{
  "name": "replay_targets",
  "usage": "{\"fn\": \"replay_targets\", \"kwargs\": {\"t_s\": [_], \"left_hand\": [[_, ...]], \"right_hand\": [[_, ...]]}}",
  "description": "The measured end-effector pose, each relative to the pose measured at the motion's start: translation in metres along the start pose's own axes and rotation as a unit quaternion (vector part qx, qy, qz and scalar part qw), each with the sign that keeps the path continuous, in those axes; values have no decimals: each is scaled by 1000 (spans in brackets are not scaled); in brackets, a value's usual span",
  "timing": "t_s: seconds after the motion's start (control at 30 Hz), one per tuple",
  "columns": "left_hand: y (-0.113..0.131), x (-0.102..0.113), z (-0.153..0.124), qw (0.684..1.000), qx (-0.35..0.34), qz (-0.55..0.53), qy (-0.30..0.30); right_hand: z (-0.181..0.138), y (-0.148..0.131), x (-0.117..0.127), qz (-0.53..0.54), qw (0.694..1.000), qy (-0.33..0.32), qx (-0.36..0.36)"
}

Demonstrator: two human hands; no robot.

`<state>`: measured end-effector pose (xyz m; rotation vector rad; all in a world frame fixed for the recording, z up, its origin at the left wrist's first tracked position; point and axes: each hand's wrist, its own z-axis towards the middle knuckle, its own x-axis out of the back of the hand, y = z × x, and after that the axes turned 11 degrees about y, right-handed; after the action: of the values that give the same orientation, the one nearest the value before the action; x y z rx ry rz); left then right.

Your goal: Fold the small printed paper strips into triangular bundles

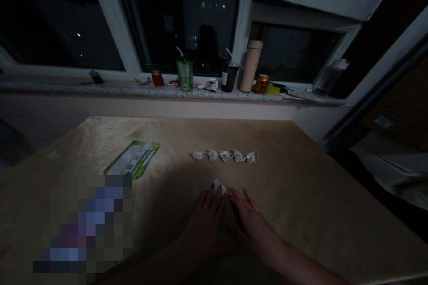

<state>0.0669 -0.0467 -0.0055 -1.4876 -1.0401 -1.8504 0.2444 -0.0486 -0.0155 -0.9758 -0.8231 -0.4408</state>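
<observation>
A small folded paper (219,185), white with faint green and red print, lies on the table (307,187) just below its middle. It peeks out at 12 o'clock from both hands. Its shape is crumpled and pointed, and only its top edge shows.

The left hand (204,220) lies flat, palm down, with its fingers (214,196) straight and close together and their tips on the paper's left part. The right hand (249,222) is flat too, at 3 o'clock of the left and touching it. Its fingers are slightly spread and point to 11 o'clock, with the tips at the paper's right edge. Neither hand grips anything. Both forearms run off the bottom edge.

A row (225,156) of five like pieces sits at 12 o'clock of the paper, a little apart from it. A green leaflet (133,159) lies at 10 o'clock.

The light is dim, so the print on the paper cannot be read, and the fingers hide most of it. A pixelated patch covers the table at 8 o'clock. The sill (100,89) beyond carries a green cup (185,75), a flask (250,66) and a can (262,83).
</observation>
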Motion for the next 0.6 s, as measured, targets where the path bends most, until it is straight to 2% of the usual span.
{"fn": "replay_targets", "kwargs": {"t_s": [0.13,0.33,0.6], "left_hand": [[-2,-3,-1,1000,-16,-3,19],[-5,-9,-1,999,-21,-12,37],[-1,0,2,1000,-4,3,0]], "right_hand": [[1,-4,0,-44,998,11,40],[0,-1,-12,-65,997,30,42],[7,-6,-1,-29,998,39,44]]}}
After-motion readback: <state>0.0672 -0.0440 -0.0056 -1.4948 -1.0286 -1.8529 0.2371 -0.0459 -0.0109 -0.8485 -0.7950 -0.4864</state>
